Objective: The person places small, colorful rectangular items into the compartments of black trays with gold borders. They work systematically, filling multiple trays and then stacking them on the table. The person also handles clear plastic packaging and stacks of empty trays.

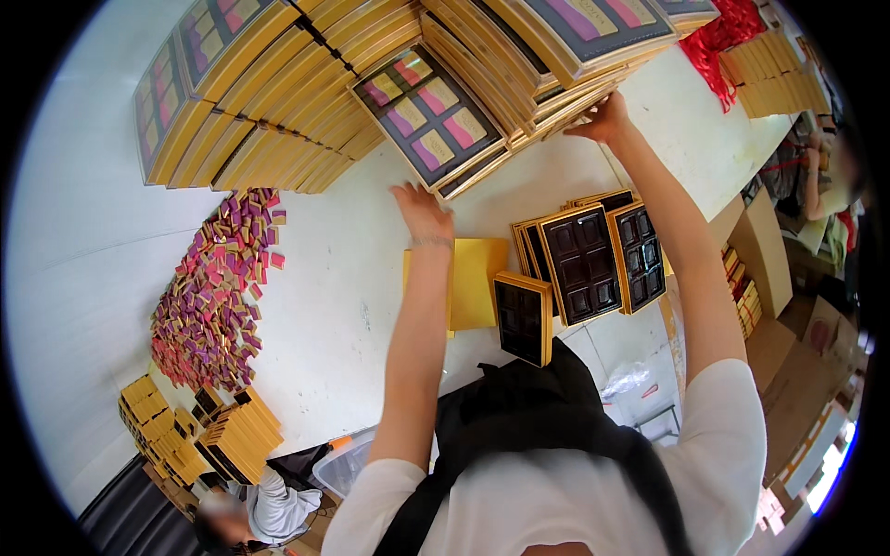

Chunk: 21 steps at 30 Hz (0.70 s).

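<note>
My left hand (425, 215) reaches up to the near corner of a stack of gold-edged boxes. Its thumb and fingers are apart, beside or touching the lowest boxes; part of the fingers is hard to make out. The top box (428, 120) has a dark tray with several pink, purple and gold pieces under a clear cover. On the stack's right side, my right hand (603, 120) spreads its fingers against the edges of the lower boxes (547, 120). Just below my hands lie a plain gold sheet or lid (479, 278) and boxes with dark brown trays (581, 264).
Tall rows of filled boxes (287, 102) stand at the far left. A heap of small wrapped pieces (213, 296) covers the table's left side. Red ribbon (723, 46) lies at the far right. Other people sit at lower left (278, 505) and right (834, 176).
</note>
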Available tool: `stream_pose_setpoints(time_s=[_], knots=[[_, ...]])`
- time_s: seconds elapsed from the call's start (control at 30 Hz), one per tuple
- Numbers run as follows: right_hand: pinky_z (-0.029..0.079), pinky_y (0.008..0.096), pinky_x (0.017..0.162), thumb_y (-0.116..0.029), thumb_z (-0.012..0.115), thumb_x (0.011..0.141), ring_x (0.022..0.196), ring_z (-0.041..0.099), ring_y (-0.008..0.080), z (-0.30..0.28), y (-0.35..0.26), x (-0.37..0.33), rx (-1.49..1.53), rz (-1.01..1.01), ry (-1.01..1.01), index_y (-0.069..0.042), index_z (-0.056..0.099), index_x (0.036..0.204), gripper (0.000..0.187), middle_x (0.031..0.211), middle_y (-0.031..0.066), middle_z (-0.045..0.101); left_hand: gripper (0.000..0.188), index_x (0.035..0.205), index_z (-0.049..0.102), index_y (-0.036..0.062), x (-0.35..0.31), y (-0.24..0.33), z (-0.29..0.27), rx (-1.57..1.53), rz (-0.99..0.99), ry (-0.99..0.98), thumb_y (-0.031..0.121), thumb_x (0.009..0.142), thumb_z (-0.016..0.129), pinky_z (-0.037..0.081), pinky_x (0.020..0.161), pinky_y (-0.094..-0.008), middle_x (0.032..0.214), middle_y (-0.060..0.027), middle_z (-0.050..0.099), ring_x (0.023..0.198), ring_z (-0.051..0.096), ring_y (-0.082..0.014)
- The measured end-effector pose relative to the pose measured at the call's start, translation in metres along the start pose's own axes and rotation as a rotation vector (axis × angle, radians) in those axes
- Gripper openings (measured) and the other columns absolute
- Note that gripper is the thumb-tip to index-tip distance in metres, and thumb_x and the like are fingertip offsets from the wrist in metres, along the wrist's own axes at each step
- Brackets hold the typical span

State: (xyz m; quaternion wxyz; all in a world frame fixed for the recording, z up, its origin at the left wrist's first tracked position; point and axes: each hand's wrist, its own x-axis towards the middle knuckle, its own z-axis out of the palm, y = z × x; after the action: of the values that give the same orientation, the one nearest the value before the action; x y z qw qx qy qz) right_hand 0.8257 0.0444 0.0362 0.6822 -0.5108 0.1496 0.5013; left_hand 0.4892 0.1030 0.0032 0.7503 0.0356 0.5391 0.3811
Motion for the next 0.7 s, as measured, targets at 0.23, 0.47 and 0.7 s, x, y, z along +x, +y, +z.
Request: stream_pose_setpoints(time_s=[0.23, 0.47, 0.7], knots=[[0.013, 0.0822, 0.097, -0.057, 0.031, 0.095, 0.14, 0.017, 0.0487, 0.028, -0.001, -0.032, 0.051, 0.003, -0.042, -0.012, 0.018, 0.15, 0.073, 0.156, 0.0147, 0.014, 0.058, 0.136, 0.046, 0.0156, -0.016, -0.007, 0.021, -0.35, -0.028, -0.309, 0.057, 0.095, 0.046, 0.029, 0.11, -0.0425, 0.142, 0.001, 0.045, 0.131, 0.038, -0.0215], [0.035, 0.0609, 0.104, -0.03, 0.054, 0.094, 0.132, 0.037, 0.0379, -0.012, 0.0, -0.108, -0.176, -0.201, -0.075, 0.0, 0.031, 0.141, 0.06, 0.145, 0.0197, 0.029, 0.078, 0.141, 0.038, 0.0018, -0.042, 0.042, -0.118, 1.422, 0.735, -0.06, 0.041, 0.082, 0.072, 0.044, 0.098, -0.0406, 0.125, -0.0147, 0.058, 0.118, 0.053, -0.0284], [0.049, 0.0285, 0.079, -0.015, 0.07, 0.084, 0.091, 0.061, 0.0146, -0.092, 0.176, -0.346, -1.234, -0.149, -0.255, -0.002, 0.055, 0.112, 0.034, 0.101, 0.0081, 0.062, 0.106, 0.142, 0.032, -0.0039, -0.061, 0.026, -0.198, 1.249, 0.398, 0.16, 0.05, 0.065, 0.081, 0.044, 0.097, -0.0403, 0.13, -0.0237, 0.048, 0.118, 0.051, -0.032]])
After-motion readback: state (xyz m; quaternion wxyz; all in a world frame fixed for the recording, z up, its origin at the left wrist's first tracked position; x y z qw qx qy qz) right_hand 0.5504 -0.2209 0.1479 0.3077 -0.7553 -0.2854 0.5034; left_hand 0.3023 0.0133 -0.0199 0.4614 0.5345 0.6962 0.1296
